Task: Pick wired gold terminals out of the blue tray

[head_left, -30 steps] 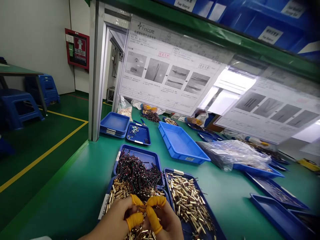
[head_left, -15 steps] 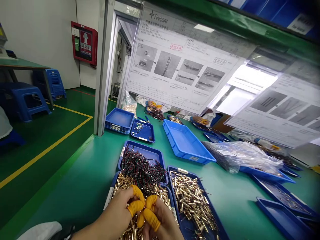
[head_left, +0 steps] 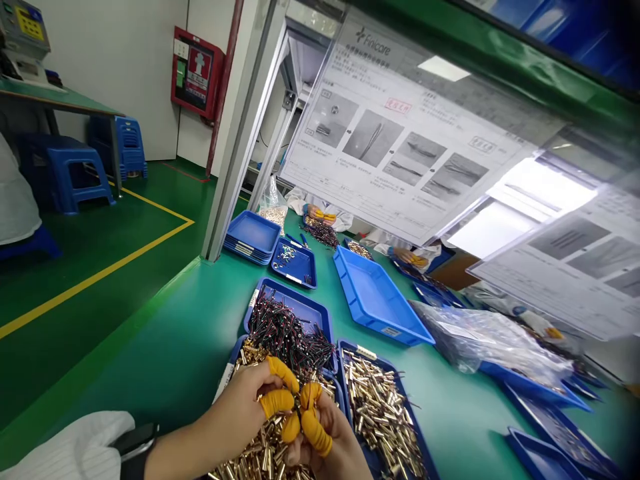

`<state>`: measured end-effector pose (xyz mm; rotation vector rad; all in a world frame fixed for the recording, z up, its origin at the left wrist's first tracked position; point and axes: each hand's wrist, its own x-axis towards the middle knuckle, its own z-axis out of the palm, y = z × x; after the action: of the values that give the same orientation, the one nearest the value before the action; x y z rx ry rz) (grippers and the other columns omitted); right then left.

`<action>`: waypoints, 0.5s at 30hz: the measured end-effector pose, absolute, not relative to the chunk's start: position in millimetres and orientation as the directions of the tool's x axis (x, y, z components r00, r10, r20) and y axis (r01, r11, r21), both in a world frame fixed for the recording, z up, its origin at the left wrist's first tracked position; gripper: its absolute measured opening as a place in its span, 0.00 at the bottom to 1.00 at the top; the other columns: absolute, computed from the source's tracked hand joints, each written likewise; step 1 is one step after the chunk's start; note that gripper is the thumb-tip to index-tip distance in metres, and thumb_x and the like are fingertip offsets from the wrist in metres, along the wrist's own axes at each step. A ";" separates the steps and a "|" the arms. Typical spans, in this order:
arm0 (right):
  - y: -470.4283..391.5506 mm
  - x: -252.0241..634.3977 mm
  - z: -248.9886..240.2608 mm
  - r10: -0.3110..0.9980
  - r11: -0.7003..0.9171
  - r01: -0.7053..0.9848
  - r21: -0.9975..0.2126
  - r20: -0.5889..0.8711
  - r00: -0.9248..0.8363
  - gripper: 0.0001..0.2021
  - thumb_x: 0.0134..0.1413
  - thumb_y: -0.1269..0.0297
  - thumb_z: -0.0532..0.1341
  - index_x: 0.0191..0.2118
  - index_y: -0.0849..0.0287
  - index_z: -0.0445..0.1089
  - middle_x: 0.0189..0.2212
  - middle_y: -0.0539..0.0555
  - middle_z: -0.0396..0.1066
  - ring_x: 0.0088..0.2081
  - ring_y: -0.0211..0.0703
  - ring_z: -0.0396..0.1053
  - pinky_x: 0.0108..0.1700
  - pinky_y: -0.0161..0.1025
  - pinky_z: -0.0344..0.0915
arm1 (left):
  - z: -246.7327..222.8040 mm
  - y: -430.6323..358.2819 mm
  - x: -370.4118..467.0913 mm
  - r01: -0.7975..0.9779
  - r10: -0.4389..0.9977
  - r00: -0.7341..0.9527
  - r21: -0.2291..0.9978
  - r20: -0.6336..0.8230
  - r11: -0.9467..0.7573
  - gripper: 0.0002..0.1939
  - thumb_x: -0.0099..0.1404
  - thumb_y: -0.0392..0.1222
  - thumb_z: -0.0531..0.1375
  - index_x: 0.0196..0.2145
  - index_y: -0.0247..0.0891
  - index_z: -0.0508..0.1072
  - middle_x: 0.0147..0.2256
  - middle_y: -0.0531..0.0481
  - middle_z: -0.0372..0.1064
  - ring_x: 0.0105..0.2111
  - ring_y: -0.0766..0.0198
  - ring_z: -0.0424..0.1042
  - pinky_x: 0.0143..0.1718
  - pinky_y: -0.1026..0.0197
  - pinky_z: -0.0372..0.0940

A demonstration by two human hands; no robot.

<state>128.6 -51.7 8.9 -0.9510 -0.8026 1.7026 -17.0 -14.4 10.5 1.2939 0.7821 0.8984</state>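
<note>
My left hand (head_left: pixel 265 393) and my right hand (head_left: pixel 320 423) meet fingertip to fingertip, both closed in a pinch with yellow finger cots on the thumbs and fingers. A small dark bit shows between the tips, but the fingers hide what it is. Directly below them, a blue tray (head_left: pixel 227 370) is heaped with gold metal tubes (head_left: pixel 270 443). Just beyond lies a pile of short black and red wires (head_left: pixel 280 327) in another blue tray (head_left: pixel 313 308). To the right of my hands, a third tray (head_left: pixel 417 427) holds more gold tubes (head_left: pixel 377 400), some with dark wires.
An empty light-blue bin (head_left: pixel 377 293) sits past the trays, with stacked blue trays (head_left: pixel 253 233) and a small parts tray (head_left: pixel 295 263) to its left. Plastic-wrapped goods (head_left: pixel 490 327) lie at right. Instruction sheets (head_left: pixel 390 133) hang overhead. Co-workers' hands (head_left: pixel 320 215) work across the table.
The view has tilted and shifted, so more of my left sleeve and wristband shows. My hands stay pinched together over the tube tray, with a slight turn of the fingers.
</note>
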 end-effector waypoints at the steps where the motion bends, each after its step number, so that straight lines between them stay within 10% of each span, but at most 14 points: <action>1: -51.6 128.6 7.9 0.961 -0.263 -0.400 -0.878 -0.201 -0.190 0.15 0.39 0.59 0.71 0.29 0.62 0.69 0.14 0.48 0.74 0.13 0.30 0.69 0.18 0.24 0.64 | 9.5 -14.0 -16.6 -0.112 0.897 0.442 0.991 -0.010 0.066 0.02 0.54 0.36 0.56 0.27 0.38 0.64 0.28 0.53 0.67 0.32 0.61 0.66 0.33 0.62 0.59; 15: -58.4 137.2 -1.2 0.984 0.065 0.233 -0.970 0.101 0.146 0.13 0.41 0.54 0.66 0.28 0.59 0.74 0.16 0.49 0.70 0.16 0.35 0.63 0.18 0.30 0.60 | 7.4 -10.2 -15.3 -0.095 0.930 0.367 0.995 0.004 0.033 0.04 0.50 0.33 0.60 0.27 0.36 0.73 0.24 0.56 0.66 0.27 0.64 0.63 0.29 0.65 0.58</action>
<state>137.2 -58.4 -1.2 -1.3807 -1.2916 0.9128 -15.3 -10.2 7.4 1.2807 0.8671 0.9648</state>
